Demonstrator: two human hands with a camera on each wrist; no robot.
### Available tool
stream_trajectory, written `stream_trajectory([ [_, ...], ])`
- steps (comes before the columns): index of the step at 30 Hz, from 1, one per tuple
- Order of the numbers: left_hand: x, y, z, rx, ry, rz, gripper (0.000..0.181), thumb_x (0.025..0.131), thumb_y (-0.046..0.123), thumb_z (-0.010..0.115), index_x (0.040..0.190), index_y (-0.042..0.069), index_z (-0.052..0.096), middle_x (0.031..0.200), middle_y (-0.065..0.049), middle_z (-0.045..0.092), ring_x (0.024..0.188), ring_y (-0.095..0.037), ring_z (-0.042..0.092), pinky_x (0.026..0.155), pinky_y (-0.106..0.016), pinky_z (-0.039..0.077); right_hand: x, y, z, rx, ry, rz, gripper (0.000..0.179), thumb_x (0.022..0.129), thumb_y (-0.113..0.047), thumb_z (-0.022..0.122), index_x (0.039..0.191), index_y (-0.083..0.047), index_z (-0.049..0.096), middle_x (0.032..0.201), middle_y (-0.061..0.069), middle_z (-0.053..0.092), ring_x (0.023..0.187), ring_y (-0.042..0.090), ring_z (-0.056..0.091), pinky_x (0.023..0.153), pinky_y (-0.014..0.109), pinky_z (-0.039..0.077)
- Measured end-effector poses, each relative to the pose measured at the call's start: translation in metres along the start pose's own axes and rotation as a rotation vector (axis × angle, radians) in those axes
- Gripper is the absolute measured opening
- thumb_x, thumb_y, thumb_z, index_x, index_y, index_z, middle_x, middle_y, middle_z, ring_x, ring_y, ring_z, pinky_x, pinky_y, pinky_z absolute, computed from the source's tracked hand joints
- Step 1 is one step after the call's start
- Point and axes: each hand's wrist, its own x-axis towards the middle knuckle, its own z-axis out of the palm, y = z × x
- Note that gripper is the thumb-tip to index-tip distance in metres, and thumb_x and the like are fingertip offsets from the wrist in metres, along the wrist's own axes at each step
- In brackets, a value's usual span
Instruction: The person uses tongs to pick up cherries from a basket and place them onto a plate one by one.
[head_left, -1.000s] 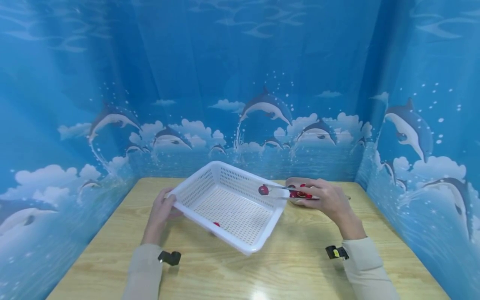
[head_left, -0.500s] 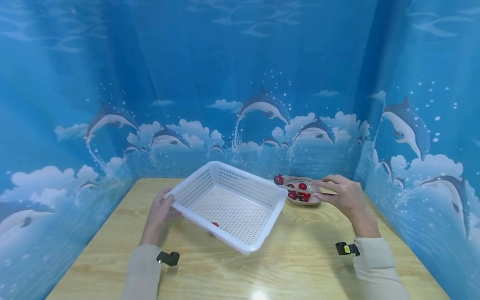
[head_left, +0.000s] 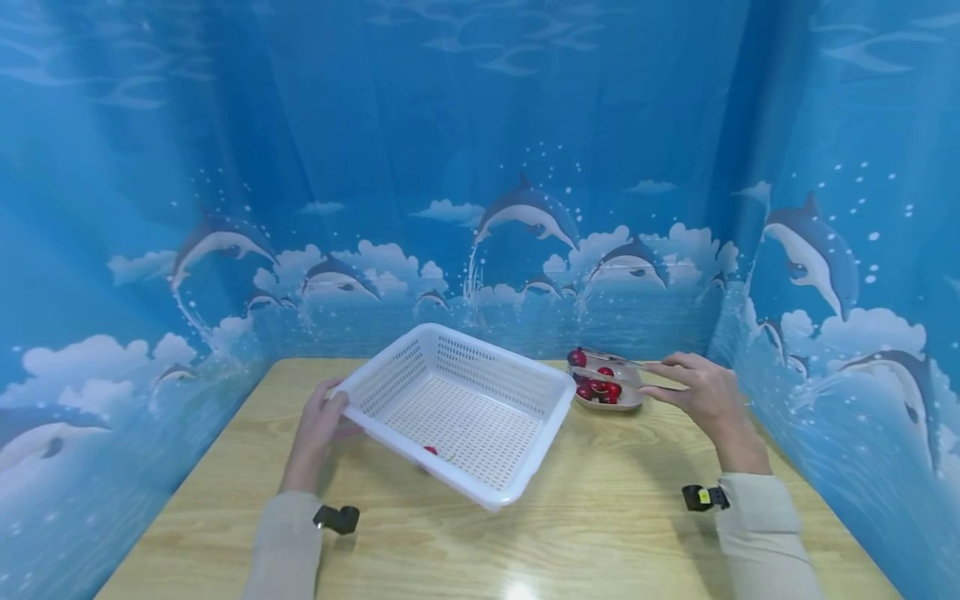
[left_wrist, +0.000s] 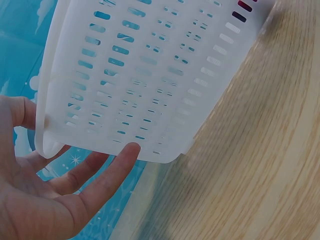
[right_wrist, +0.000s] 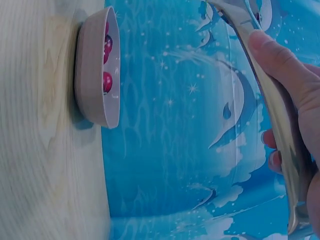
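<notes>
My left hand (head_left: 318,429) holds the white slotted basket (head_left: 459,427) by its left end. In the left wrist view the thumb is at the rim and the fingers lie against the outer wall. The basket is tilted, and a red cherry (head_left: 431,450) with a stem lies inside by the front wall. My right hand (head_left: 705,396) grips metal tongs (right_wrist: 270,100); their tips are out of the right wrist view. At the tong tips is a dark red cherry (head_left: 577,357), at the left end of a small pale bowl (head_left: 630,397) that holds several cherries (head_left: 604,387).
Below everything is a light wood-grain table (head_left: 592,517). A blue curtain (head_left: 420,167) printed with dolphins encloses the back and both sides. The bowl stands near the table's back edge, right of the basket.
My right hand has moved right, carrying the tongs and cherry from over the basket's right end to the bowl. The left hand and basket have stayed about where they were.
</notes>
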Motion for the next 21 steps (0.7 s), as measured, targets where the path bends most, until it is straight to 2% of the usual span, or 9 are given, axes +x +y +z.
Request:
stream_trajectory([
  [3, 0.0, 0.0, 0.0, -0.002, -0.003, 0.004, 0.056, 0.104, 0.024, 0.04, 0.159, 0.014, 0.033, 0.144, -0.028, 0.052, 0.117, -0.034, 0.066, 0.103, -0.053, 0.061, -0.004, 0.006, 0.0, -0.006, 0.0, 0.004, 0.067, 0.093, -0.065, 0.049, 0.095, -0.007, 0.083, 0.079, 0.011, 0.073, 0.063, 0.023, 0.067, 0.046, 0.039, 0.055],
  [11, -0.001, 0.001, 0.0, 0.003, -0.007, -0.011, 0.059, 0.104, 0.024, 0.04, 0.161, 0.015, 0.03, 0.147, -0.028, 0.051, 0.125, -0.04, 0.062, 0.103, -0.053, 0.061, -0.015, 0.015, 0.0, -0.066, -0.008, 0.064, 0.08, 0.094, -0.074, 0.039, 0.095, -0.008, 0.083, 0.079, 0.012, 0.074, 0.059, 0.024, 0.066, 0.039, 0.035, 0.048],
  [21, -0.001, 0.001, 0.001, 0.0, -0.004, -0.013, 0.06, 0.103, 0.025, 0.04, 0.161, 0.016, 0.03, 0.147, -0.027, 0.05, 0.127, -0.041, 0.061, 0.104, -0.053, 0.06, -0.024, 0.021, 0.002, -0.036, -0.044, 0.14, 0.078, 0.091, -0.072, 0.043, 0.097, -0.006, 0.083, 0.089, 0.017, 0.079, 0.069, 0.034, 0.072, 0.037, 0.036, 0.046],
])
